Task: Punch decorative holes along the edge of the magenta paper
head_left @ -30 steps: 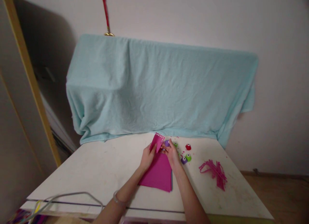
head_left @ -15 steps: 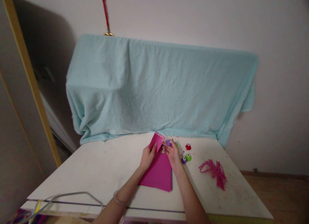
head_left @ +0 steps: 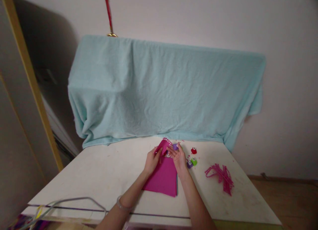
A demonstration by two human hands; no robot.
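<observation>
My left hand (head_left: 151, 162) is closed on a small piece of magenta paper (head_left: 163, 146), pinching its lower end; small pale marks or holes line its upper edge. Beside it, my right hand (head_left: 179, 158) has its fingers stretched out, the tips close to the paper's right edge; whether they touch it I cannot tell. Below both hands lies a stack of coloured sheets (head_left: 162, 177), a magenta one on top. A purple hole punch with an eye-like shape (head_left: 175, 146) sits just behind the right fingers. Something small and colourful between the hands is mostly hidden.
Right of my right hand are a red punch (head_left: 193, 151), a green punch (head_left: 194, 161) and another purple punch (head_left: 189, 164), with tiny paper bits around. Magenta paper strips (head_left: 221, 177) lie farther right. A light blue towel (head_left: 169, 91) hangs behind the white table (head_left: 111, 167).
The magenta paper piece has tilted and bent in my left hand, its edge turning to the right. My right hand has shifted only slightly.
</observation>
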